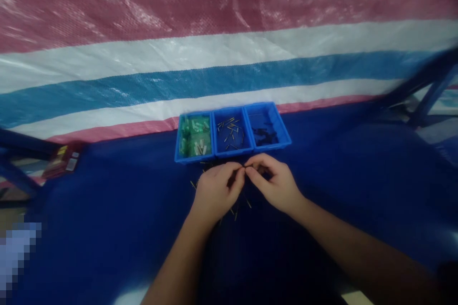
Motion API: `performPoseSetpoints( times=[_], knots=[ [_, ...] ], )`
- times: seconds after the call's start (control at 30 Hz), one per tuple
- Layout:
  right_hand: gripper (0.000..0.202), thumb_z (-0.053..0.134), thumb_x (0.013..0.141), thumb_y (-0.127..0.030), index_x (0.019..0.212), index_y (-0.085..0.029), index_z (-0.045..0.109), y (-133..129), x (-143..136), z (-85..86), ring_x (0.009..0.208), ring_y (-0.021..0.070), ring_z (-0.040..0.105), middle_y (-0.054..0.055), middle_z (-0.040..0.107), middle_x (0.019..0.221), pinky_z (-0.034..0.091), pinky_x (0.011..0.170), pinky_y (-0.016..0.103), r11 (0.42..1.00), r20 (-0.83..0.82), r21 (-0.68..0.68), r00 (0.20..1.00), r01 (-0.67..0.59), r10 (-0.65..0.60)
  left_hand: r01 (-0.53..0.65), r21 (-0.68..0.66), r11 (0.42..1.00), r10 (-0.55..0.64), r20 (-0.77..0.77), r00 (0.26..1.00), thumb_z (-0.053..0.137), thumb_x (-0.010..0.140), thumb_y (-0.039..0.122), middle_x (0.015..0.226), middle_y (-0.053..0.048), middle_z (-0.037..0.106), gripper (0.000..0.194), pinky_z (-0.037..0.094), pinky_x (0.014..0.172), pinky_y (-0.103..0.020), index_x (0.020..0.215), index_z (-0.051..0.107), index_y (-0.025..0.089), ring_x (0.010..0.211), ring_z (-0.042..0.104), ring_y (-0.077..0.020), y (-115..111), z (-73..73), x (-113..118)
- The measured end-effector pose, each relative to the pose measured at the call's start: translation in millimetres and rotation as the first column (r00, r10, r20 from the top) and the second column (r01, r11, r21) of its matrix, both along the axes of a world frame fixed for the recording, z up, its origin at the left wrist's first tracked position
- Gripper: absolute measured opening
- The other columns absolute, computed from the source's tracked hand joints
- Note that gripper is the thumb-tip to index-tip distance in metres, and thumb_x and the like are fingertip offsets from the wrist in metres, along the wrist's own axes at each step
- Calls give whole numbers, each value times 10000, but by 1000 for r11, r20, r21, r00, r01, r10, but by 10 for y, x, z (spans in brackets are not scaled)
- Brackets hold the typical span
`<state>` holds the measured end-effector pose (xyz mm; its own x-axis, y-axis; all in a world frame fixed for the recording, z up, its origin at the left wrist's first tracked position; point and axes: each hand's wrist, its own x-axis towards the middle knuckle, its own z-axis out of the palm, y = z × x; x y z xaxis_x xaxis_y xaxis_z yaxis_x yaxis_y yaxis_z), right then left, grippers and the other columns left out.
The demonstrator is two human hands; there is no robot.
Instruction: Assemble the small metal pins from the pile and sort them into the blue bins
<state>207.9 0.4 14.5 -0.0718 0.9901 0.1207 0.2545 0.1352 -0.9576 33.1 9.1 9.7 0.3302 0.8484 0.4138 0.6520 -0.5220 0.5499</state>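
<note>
Two bare hands, left hand (218, 181) and right hand (272, 181), meet tip to tip just near of the bins. Grip: thumb and forefinger together on each side, apparently clamped on one small dark piece (245, 167); fingers hide most of it, so can't tell its shape or how it's lined up. To do this well, I'd steady it with one hand, do the fine moves with the other, keep both ends coaxial, push straight, no side load; thin stock probably bends easily. Turning the wrists a bit would open the sightline. Loose thin dark-and-brass pins (249, 203) lie scattered under and around the left hand, so keep the forearms from sweeping them. Far side, three blue plastic bins touching in a row: left bin (195, 158) has a green plastic lining with whitish pieces, middle bin (234, 153) more thin pins, right bin (282, 126) small dark pieces. Surface (339, 152) is dark blue, dim; small dark parts get lost on it, more light would help. Beyond: red-white-blue striped plastic sheet (214, 81), dark blue metal frame (422, 81) at right, dark red box (62, 159) far left.
</note>
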Motion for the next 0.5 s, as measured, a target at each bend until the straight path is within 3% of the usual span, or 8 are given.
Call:
performPoseSetpoints(
  times=[0.23,0.5],
  knots=[
    [67,644,887,-261,924,-217,679,1,-1,8,687,144,644,4,679,766,520,633,269,1000,-12,-9,1000,4,-4,-14,38,999,13,14,1000,570,934,249,721,4,693,109,492,653,-235,943,662,191,658,658,-124,1,-4,15],
    [57,627,907,-254,923,-218,669,-7,-3,40,687,136,638,-4,676,762,502,634,261,1000,15,0,1000,-6,6,5,-8,1000,-5,37,999,562,942,248,798,-11,716,118,515,703,-247,982,659,195,695,667,-130,-10,10,2]
  ],
)
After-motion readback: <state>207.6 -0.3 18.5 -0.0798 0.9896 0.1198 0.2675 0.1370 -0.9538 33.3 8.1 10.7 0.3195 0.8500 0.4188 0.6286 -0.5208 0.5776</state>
